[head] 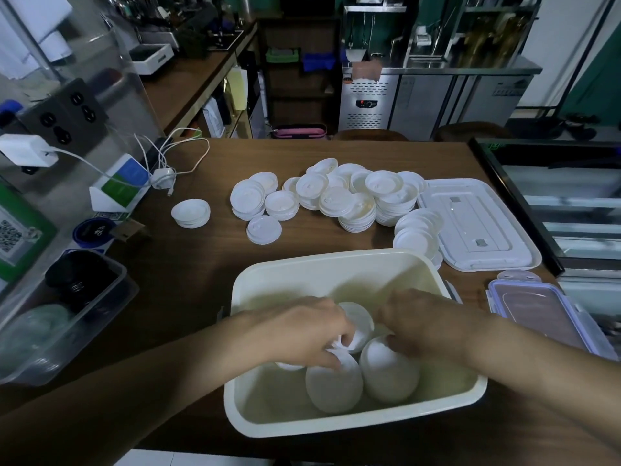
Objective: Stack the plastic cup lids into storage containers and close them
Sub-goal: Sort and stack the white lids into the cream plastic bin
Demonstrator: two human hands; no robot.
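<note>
A cream storage container [336,267] stands open at the table's near edge with stacks of white cup lids [389,375] lying inside. Both my hands reach into it. My left hand [305,331] curls its fingers round a stack of lids at the container's middle. My right hand [426,321] rests its fingertips on the top of another stack, fingers bent down; the grasp is partly hidden. Many loose piles of white lids [349,200] lie on the table beyond the container. The container's white cover [477,223] lies flat to the right of them.
A second cover with purple clips [537,311] lies at the right. A clear tub with black lids [67,297] sits at the left, near a blue-rimmed cup [94,232], charger cables [168,163] and signs. A glass display case [571,196] borders the table's right edge.
</note>
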